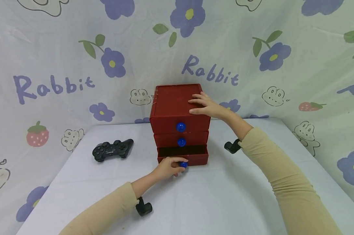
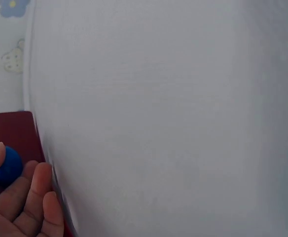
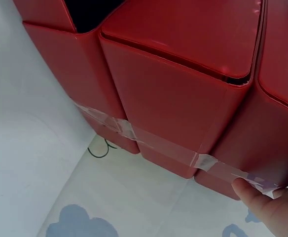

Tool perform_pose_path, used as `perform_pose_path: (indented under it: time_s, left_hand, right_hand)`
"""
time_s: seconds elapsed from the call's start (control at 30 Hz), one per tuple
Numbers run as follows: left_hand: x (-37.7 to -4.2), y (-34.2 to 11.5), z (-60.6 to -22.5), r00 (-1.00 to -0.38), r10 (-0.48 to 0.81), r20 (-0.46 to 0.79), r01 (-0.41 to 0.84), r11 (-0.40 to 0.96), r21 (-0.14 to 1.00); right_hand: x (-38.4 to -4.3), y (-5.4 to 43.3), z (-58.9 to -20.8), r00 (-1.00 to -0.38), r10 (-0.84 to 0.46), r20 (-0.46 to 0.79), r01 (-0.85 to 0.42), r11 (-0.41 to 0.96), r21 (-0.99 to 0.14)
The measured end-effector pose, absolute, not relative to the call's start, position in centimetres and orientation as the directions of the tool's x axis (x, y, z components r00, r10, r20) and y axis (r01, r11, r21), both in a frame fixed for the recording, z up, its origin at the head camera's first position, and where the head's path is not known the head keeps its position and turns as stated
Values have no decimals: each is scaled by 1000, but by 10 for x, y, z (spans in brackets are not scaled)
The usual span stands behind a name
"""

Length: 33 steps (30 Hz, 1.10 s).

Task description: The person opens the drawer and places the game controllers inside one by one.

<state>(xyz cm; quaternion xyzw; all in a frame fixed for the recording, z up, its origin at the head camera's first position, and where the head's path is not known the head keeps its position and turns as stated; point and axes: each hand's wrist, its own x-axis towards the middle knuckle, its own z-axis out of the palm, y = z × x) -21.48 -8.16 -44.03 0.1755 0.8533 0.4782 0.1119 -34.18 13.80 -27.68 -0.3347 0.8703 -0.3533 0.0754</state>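
A red three-drawer box [image 1: 177,99] stands at the back middle of the table, a round blue knob on each drawer. Its bottom drawer [image 1: 198,159] is pulled partly out, and the dark inside shows. My left hand [image 1: 166,169] pinches that drawer's blue knob [image 1: 183,164] between thumb and fingers; the left wrist view shows the knob [image 2: 9,167] beside the thumb. On the right part of the box's top rests my right hand [image 1: 205,105], its fingers spread. In the right wrist view, fingers [image 3: 256,197] lie near the clear tape [image 3: 166,148] along the box's side.
A black game controller [image 1: 113,150] lies on the white tablecloth [image 1: 212,202], left of the box. Behind the table hangs a printed curtain [image 1: 153,58] with flowers and rabbits. Small black cameras hang at both wrists.
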Motion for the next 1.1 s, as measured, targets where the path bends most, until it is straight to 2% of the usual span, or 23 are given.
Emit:
perform_pose_path:
  time_s: [0.7,1.0,1.1]
  left_hand:
    - [-202,-82,-443,-898,439,-34,201,478,855]
    - [-189,-79,-431,-895,444,-46,185,462,867]
    - [-192,-81,-439,-897,439,-54,180,473,862]
  right_hand:
    - [-344,138,-280,-767,-633,107,-529,528,-664]
    - [-344,138,-279,-769,-631,108,-526,527,-667]
    - [-344,138,-279,-769,-630,110,-527,527,-667]
